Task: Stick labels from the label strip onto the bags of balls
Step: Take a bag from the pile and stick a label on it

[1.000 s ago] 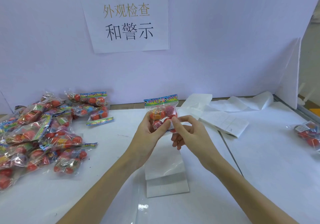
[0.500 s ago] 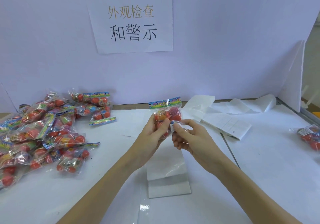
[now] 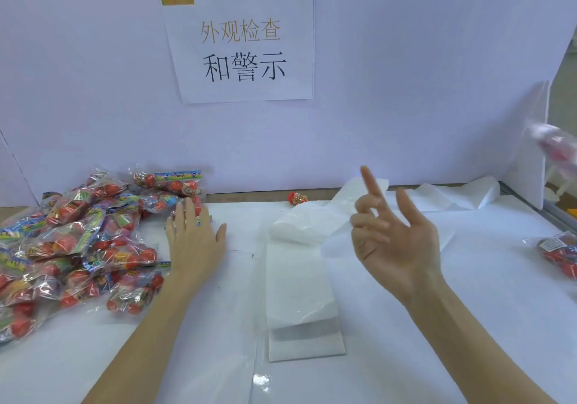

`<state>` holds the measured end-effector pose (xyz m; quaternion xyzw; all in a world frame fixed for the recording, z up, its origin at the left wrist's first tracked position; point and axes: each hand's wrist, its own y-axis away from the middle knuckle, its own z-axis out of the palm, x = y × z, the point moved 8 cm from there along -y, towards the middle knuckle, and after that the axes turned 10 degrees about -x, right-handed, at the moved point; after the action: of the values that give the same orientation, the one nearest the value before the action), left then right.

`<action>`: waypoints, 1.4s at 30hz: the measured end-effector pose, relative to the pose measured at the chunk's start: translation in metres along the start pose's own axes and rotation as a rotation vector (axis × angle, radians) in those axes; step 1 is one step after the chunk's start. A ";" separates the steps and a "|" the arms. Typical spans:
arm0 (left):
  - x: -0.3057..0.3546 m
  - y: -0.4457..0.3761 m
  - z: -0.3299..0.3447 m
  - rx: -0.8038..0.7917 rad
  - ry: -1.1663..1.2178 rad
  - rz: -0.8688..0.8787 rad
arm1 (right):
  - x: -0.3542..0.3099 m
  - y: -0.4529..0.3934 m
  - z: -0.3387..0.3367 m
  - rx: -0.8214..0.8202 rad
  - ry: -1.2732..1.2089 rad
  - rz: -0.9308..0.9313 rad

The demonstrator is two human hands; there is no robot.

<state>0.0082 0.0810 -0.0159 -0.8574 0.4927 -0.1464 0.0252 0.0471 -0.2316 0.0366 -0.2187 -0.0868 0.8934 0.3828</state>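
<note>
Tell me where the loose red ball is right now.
In the head view, the loose red ball lies at the table's far edge near the wall, between the bag pile and the label strip.

White table (image 3: pixel 468 325): bags (image 3: pixel 78 247), label strip (image 3: pixel 299 278).

Paper sign (image 3: pixel 240 43) on wall: 外观检查 (gold), 和警示 (black); bag print unreadable.

A white bench (image 3: pixel 468 294) fills the lower frame. Behind it stands a pale lilac wall panel (image 3: pixel 406 76) carrying a white paper sign (image 3: pixel 243 41) with Chinese characters. A white side partition (image 3: pixel 530 160) stands at the right edge.
</note>
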 end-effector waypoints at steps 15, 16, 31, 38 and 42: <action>0.002 -0.003 0.002 -0.037 0.021 -0.025 | 0.037 -0.002 -0.030 0.223 0.380 0.185; 0.004 0.000 0.000 -0.028 0.013 -0.013 | 0.038 -0.002 -0.031 0.226 0.389 0.189; 0.059 0.023 -0.039 0.219 0.465 0.454 | 0.035 0.001 -0.044 0.309 0.467 0.191; 0.120 0.073 -0.067 0.326 0.482 0.897 | 0.035 -0.003 -0.040 0.283 0.543 0.191; 0.145 0.096 -0.056 0.210 0.384 1.088 | 0.021 0.001 -0.043 0.398 0.766 0.116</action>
<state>-0.0193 -0.0857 0.0527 -0.4324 0.8405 -0.3134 0.0917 0.0535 -0.2172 -0.0090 -0.4609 0.2477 0.7672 0.3710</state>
